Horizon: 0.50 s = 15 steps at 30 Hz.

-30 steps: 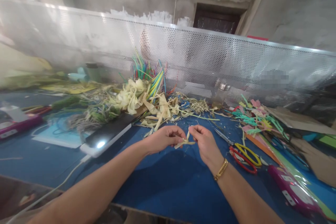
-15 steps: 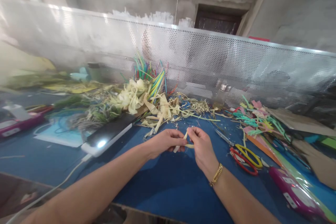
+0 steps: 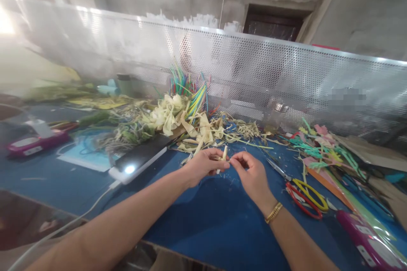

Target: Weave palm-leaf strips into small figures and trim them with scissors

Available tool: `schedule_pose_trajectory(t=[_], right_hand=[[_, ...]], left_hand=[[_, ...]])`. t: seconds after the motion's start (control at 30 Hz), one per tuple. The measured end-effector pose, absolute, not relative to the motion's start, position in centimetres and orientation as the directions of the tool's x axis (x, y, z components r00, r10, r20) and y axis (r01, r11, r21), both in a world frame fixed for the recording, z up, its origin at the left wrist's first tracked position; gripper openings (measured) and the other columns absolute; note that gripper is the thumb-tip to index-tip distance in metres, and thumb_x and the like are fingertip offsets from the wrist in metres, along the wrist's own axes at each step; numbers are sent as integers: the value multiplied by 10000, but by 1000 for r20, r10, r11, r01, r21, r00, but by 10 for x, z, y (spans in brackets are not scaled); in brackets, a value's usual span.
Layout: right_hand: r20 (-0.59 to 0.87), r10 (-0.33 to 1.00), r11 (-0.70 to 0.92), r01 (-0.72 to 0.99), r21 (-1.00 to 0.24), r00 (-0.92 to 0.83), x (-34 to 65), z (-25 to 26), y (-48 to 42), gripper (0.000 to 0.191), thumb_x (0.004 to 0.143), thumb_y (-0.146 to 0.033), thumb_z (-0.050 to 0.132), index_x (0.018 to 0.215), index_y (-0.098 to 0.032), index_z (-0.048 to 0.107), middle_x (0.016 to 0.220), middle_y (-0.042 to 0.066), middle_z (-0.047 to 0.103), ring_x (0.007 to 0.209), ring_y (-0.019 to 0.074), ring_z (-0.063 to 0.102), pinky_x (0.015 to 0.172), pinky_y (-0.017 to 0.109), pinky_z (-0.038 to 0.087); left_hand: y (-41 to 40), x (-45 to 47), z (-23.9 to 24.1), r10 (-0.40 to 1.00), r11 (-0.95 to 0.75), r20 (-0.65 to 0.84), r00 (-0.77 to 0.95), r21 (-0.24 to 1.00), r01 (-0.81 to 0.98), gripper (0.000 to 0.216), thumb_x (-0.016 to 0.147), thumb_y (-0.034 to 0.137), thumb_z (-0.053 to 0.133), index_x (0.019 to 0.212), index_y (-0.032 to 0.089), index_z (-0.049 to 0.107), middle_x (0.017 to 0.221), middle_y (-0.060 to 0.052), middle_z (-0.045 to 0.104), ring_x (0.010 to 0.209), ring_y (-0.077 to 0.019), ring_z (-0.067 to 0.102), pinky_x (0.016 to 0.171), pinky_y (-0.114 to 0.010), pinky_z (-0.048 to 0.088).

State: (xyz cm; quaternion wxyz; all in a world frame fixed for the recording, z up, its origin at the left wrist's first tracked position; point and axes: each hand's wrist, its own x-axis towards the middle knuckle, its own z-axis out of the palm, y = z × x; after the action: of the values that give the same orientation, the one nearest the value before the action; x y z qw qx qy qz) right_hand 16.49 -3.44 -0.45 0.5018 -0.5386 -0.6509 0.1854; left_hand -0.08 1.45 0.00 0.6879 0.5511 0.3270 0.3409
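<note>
My left hand (image 3: 203,164) pinches a short pale straw strip (image 3: 224,153) that stands nearly upright between its fingertips. Beside it, my right hand (image 3: 251,174), with a gold bracelet at the wrist, has its fingers curled and pinched at the strip's lower end. Both hands hover just above the blue table (image 3: 206,220), fingertips almost touching. Behind them lies a heap of pale straw strips and woven pieces (image 3: 178,120).
A lit phone (image 3: 138,161) with a white cable lies left of my hands. Scissors with red and yellow handles (image 3: 302,192) lie to the right. Coloured straws (image 3: 187,91) stand by a perforated metal screen (image 3: 254,76). Coloured paper pieces (image 3: 321,148) cover the right side.
The strip has turned from lying across between my hands to standing upright in my left fingertips. My hands have drawn slightly closer together, and the view has shifted a little left.
</note>
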Motion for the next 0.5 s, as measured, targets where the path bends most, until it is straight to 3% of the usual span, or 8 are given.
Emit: schedule_pose_trajectory(t=[0.4,0.5], right_hand=[[402,895,272,474,-837,196,174,-8,-31,225,804,-406,607,702,-208,641,671,6,641,641,164,549,648,285,404],[360,906,262,372,-890,222,175,-12,-27,242,775,-436,638,705,-205,646,668,11,641,644,165,551,653,291,412]], left_hand=[[18,-5,5,867,91,-18,497,988,-123,231,606,240,769,718,153,587,523,55,538,472,-55,440,480,-199,285],[22,-7,4,878,98,-21,479,986,-138,252,621,251,777,779,153,608,528,53,550,469,-53,443,477,-197,288]])
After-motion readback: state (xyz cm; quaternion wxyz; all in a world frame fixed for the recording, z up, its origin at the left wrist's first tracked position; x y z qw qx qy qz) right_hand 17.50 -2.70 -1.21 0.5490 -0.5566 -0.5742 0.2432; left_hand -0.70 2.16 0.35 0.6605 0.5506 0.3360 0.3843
